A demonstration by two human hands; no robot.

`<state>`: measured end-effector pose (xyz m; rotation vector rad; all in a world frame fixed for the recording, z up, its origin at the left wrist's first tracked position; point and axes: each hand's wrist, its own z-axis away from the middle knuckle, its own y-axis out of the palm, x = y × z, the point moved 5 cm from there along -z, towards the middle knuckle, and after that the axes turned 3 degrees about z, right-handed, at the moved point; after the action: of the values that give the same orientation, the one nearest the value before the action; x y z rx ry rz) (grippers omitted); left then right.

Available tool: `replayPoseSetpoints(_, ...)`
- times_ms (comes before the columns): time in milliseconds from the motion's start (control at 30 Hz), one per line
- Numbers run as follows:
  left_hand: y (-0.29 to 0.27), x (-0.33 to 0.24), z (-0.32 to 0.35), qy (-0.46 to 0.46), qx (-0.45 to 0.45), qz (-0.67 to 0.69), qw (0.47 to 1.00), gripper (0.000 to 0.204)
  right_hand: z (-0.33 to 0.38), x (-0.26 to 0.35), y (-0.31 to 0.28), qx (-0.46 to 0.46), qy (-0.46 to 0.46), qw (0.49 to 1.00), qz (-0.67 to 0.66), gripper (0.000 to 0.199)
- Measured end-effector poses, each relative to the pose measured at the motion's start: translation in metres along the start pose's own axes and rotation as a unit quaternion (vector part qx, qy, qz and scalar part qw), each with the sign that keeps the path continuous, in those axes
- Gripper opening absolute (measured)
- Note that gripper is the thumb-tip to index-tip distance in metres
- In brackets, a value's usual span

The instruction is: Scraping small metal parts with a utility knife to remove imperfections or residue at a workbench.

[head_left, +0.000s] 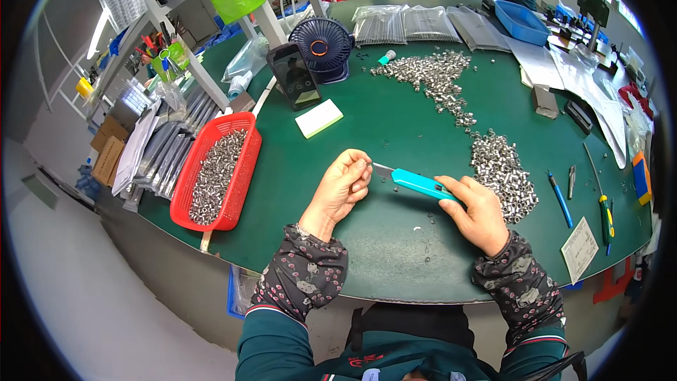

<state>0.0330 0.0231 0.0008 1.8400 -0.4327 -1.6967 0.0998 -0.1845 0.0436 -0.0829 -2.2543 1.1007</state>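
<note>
My right hand (474, 210) is wrapped around a turquoise utility knife (423, 183), its thumb along the handle. The knife's blade (383, 168) points left, and its tip reaches the fingertips of my left hand (343, 187). Those fingers are pinched together on something tiny and mostly hidden, with only a dark speck showing. Right of the knife lies a heap of small silvery metal sleeves (502, 176). A second pile of such metal pieces (434, 74) spreads farther back. On the left, a red plastic basket (255, 147) holds many more.
A phone (293, 76) leans before a dark blue fan (321, 48), near a white notepad (319, 118). To the right lie a blue pen-like tool (560, 199), a yellow-handled screwdriver (606, 220) and a paper slip (580, 250). Dark scraps dot the green tabletop (381, 254).
</note>
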Motion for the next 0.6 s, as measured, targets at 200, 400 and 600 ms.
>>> replayPoseSetpoints(200,0.002,0.000,-0.001,0.015,-0.007,0.024,1.000,0.006,0.001,-0.002,0.006,0.030,0.013,0.999,-0.018,0.028)
replayPoseSetpoints(400,0.003,0.003,0.001,0.016,0.007,0.005,1.000,0.005,0.002,-0.005,0.008,0.049,0.025,0.998,-0.024,0.029)
replayPoseSetpoints(600,-0.007,0.007,0.001,-0.016,-0.015,-0.013,1.000,0.008,0.001,0.007,-0.004,-0.096,-0.049,0.989,0.103,0.040)
